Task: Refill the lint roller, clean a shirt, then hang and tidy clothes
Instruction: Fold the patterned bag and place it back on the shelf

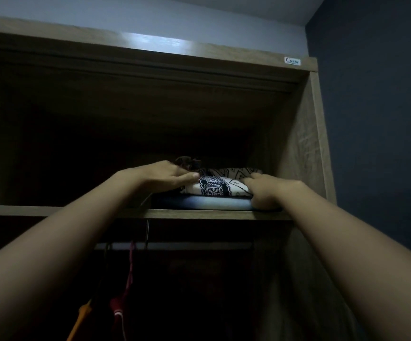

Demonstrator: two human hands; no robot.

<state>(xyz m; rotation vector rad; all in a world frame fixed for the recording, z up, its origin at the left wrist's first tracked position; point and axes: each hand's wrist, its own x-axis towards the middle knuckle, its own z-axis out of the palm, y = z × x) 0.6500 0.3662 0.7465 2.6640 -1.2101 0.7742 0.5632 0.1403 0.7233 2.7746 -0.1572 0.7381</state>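
Observation:
A folded white garment with a black pattern [215, 187] lies on top of a folded blue garment [199, 202] on the upper wardrobe shelf [51, 210]. My left hand [165, 177] lies flat on the left end of the patterned garment, fingers straight. At the stack's right end my right hand [266, 190] has its fingers curled onto the patterned garment, its heel against the blue one. A dark crumpled item [187, 163] sits behind my left hand.
The wardrobe's right side panel [298, 148] stands close to my right hand. Below the shelf runs a hanging rail [174, 246] with hangers and dark red and orange clothing [118, 308] at the lower left. A dark blue wall [376, 119] is on the right.

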